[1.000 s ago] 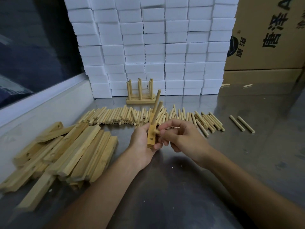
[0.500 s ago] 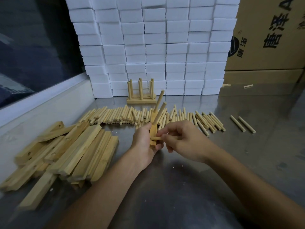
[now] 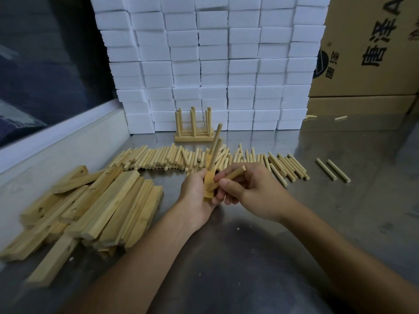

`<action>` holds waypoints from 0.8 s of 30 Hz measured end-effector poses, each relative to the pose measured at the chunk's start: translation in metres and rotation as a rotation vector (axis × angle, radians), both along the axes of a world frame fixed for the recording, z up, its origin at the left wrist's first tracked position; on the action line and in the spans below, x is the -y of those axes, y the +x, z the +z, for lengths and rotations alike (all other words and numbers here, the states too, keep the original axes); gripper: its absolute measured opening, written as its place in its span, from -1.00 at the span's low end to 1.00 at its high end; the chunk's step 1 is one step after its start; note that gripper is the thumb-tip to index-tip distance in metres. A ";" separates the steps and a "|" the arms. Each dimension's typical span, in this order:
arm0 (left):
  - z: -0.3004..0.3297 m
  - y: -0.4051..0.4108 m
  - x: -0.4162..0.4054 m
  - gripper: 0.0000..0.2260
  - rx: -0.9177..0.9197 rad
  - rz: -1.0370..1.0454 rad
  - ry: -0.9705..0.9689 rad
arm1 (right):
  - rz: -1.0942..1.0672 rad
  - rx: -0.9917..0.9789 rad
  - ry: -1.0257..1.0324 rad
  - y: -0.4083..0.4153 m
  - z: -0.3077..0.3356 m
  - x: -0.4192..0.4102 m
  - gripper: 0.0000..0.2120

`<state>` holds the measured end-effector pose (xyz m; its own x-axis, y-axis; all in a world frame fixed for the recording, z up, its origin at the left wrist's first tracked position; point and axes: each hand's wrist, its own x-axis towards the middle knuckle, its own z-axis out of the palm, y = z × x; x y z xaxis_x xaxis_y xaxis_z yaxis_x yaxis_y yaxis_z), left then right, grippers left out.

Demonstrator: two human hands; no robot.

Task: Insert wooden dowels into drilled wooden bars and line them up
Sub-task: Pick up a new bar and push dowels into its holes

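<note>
Two pale round dowels point(image 3: 215, 146) seated in the drilled light-wood bar point(image 3: 208, 180), third dowel point(image 3: 229, 177) at its near hole.

Bar gripped upright in curled left hand point(image 3: 196, 191); third dowel pinched between right hand point(image 3: 254, 191) thumb and fingers, tip touching bar's face (not yet pushed home, by the look of it). Beyond bar, against white foam blocks point(image 3: 213, 64), finished racks point(image 3: 193, 130) standing. Plenty left: loose dowel row point(image 3: 158, 158) behind bar, heap of undrilled-looking and drilled bars point(image 3: 95, 211) to its left on steel table point(image 3: 340, 223).

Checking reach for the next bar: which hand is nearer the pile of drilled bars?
Left. The left hand sits just right of the bar pile; the right hand is farther right.
</note>
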<state>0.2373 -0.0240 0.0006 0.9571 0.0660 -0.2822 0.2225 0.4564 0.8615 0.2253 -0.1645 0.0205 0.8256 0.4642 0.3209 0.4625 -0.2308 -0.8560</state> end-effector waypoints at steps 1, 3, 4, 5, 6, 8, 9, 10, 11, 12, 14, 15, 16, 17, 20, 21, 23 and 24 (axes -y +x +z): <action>0.000 0.000 0.000 -0.68 -0.001 0.000 -0.002 | 0.001 0.006 -0.004 0.000 0.000 0.001 -0.90; 0.001 -0.001 0.001 -0.68 -0.003 0.005 -0.012 | -0.013 0.040 -0.027 0.001 -0.001 0.000 -0.90; 0.001 -0.002 0.001 -0.68 -0.004 0.010 -0.017 | -0.027 0.070 -0.048 0.001 -0.002 0.000 -0.91; 0.001 -0.002 0.001 -0.67 -0.007 0.016 -0.022 | -0.043 0.104 -0.070 0.000 -0.003 -0.001 -0.91; 0.001 -0.002 0.001 -0.65 -0.007 0.021 -0.028 | -0.059 0.144 -0.091 0.000 -0.003 -0.003 -0.92; 0.001 -0.003 0.002 -0.62 -0.001 0.033 -0.030 | -0.096 0.234 -0.135 0.000 -0.004 -0.006 -0.91; 0.001 -0.004 0.003 -0.61 0.005 0.042 -0.029 | -0.116 0.274 -0.156 0.000 -0.004 -0.007 -0.90; 0.001 -0.005 0.004 -0.61 0.014 0.054 -0.028 | -0.131 0.301 -0.167 0.000 -0.004 -0.009 -0.88; 0.001 -0.006 0.005 -0.61 0.024 0.067 -0.026 | -0.140 0.314 -0.161 0.000 -0.004 -0.010 -0.87; 0.002 -0.006 0.006 -0.61 0.031 0.079 -0.027 | -0.142 0.318 -0.143 0.000 -0.005 -0.011 -0.87; 0.003 -0.007 0.007 -0.64 0.024 0.092 -0.041 | -0.149 0.323 -0.104 0.000 -0.007 -0.014 -0.86; 0.003 -0.007 0.007 -0.66 0.012 0.096 -0.048 | -0.164 0.326 -0.088 0.000 -0.008 -0.016 -0.85; 0.004 -0.007 0.007 -0.69 -0.001 0.098 -0.053 | -0.192 0.326 -0.077 0.001 -0.010 -0.018 -0.82; 0.004 -0.007 0.007 -0.72 -0.014 0.102 -0.053 | -0.226 0.323 -0.067 0.001 -0.011 -0.019 -0.78; 0.003 -0.008 0.006 -0.70 -0.024 0.098 -0.042 | -0.278 0.292 -0.031 0.003 -0.015 -0.023 -0.70; 0.003 -0.008 0.006 -0.69 -0.024 0.092 -0.042 | -0.268 0.273 -0.013 0.003 -0.016 -0.022 -0.70; 0.004 -0.008 0.005 -0.66 -0.020 0.081 -0.043 | -0.230 0.235 0.026 0.003 -0.018 -0.021 -0.75; 0.005 -0.008 0.005 -0.65 -0.017 0.079 -0.046 | -0.214 0.224 0.034 0.003 -0.018 -0.019 -0.80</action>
